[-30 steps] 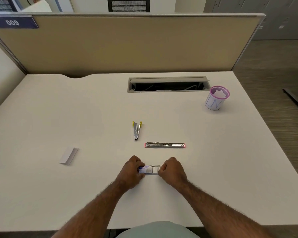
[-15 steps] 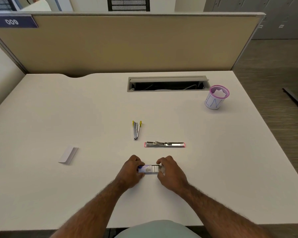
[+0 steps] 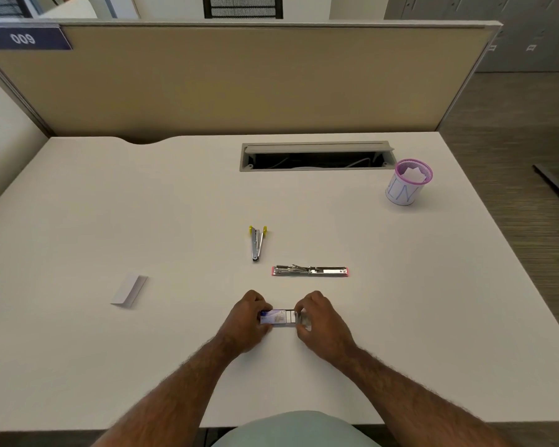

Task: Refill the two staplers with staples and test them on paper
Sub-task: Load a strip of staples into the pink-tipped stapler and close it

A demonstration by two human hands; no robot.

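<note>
A small box of staples (image 3: 278,317) lies on the tabletop (image 3: 78,204) between the two hands, at 6 o'clock from the middle of the tabletop, near the front edge. Its long axis runs from 9 o'clock to 3 o'clock, with the inner tray drawn partly out toward 3 o'clock. The left hand (image 3: 247,321) curls its fingers round the printed sleeve end; the right hand (image 3: 323,322) pinches the tray end with curled fingers.

There are two staplers, both unfolded. The pink stapler (image 3: 310,271) lies at 12 o'clock from the hands, just beyond them, flat open, its long axis also running 9 to 3. The yellow stapler (image 3: 257,242) lies at 11 o'clock from the hands, its two arms spread in a narrow V, hinge toward 6 o'clock and yellow tips toward 12.

One folded paper (image 3: 129,290) lies well apart at 9 o'clock. One pink-rimmed mesh cup (image 3: 407,185) stands at 2 o'clock.
</note>
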